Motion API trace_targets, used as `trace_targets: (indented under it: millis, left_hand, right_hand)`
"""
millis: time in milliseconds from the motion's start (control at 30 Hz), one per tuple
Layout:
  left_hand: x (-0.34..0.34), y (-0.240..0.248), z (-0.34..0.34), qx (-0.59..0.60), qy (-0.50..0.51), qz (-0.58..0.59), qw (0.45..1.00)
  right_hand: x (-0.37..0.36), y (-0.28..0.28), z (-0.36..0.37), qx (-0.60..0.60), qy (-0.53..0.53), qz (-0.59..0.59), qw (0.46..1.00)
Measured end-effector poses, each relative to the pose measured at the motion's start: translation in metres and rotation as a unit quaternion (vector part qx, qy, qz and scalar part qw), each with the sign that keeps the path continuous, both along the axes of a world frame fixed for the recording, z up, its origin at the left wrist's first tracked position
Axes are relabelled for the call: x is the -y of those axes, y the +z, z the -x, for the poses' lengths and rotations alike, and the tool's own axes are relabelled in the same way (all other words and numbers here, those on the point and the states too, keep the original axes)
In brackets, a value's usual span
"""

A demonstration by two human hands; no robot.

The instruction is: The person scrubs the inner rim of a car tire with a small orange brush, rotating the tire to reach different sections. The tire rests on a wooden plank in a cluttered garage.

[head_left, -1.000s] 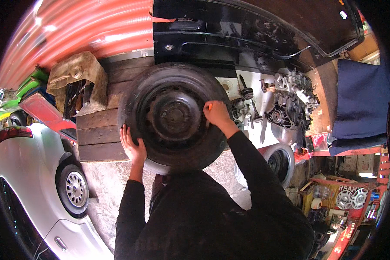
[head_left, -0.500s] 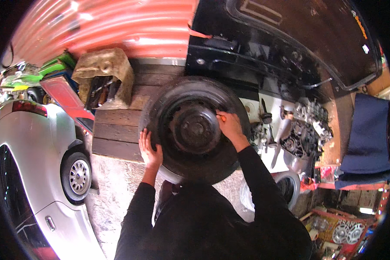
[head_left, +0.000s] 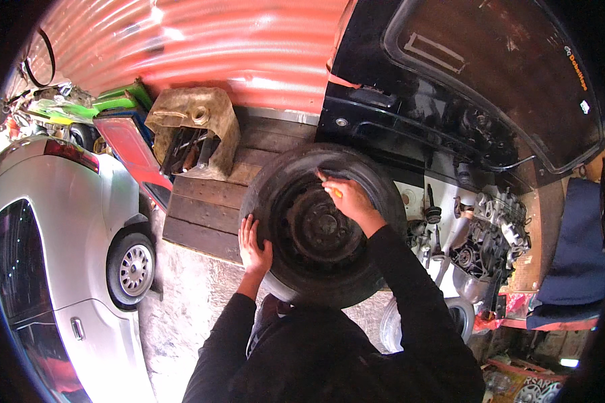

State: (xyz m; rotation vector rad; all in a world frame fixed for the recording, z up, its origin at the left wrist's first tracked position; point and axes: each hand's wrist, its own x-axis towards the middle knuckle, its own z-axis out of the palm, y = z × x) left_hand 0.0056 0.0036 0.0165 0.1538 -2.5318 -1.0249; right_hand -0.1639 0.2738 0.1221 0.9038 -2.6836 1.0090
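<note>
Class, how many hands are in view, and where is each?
2. The left hand touches the tyre at its left; the right hand, holding something orange, is over its upper right.

From here, the right hand (head_left: 355, 203) hiding most of an orange-handled tool (head_left: 335, 193), the silver car (head_left: 64, 258) running out of view below

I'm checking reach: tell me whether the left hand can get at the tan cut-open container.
Probably yes. The left hand lies open on the tyre, and the container stands on the planks farther left and beyond it, its open side facing the person. Nothing seems to block between.
</note>
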Motion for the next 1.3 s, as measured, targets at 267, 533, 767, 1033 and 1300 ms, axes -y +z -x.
trace_targets:
  millis: [267, 533, 767, 1033, 1300]
  left_hand:
    - [-0.006, 0.003, 0.004, -0.008, -0.002, -0.014, 1.0]
    - [-0.002, 0.002, 0.001, -0.007, 0.007, -0.012, 1.0]
    - [-0.002, 0.005, -0.004, 0.007, 0.012, -0.02, 1.0]
    - [-0.005, 0.012, -0.001, 0.004, 0.015, -0.011, 1.0]
    - [-0.003, 0.014, 0.0, 0.007, 0.015, -0.016, 1.0]
  right_hand:
    - [0.035, -0.033, 0.0, 0.01, 0.051, -0.178, 0.983]
    - [0.067, 0.008, 0.014, 0.11, 0.157, -0.104, 0.976]
    - [0.067, 0.02, -0.028, 0.234, 0.135, 0.03, 0.962]
    - [-0.001, -0.026, -0.09, 0.299, -0.068, 0.136, 0.942]
    - [0.029, -0.022, -0.112, 0.179, -0.07, 0.114, 0.975]
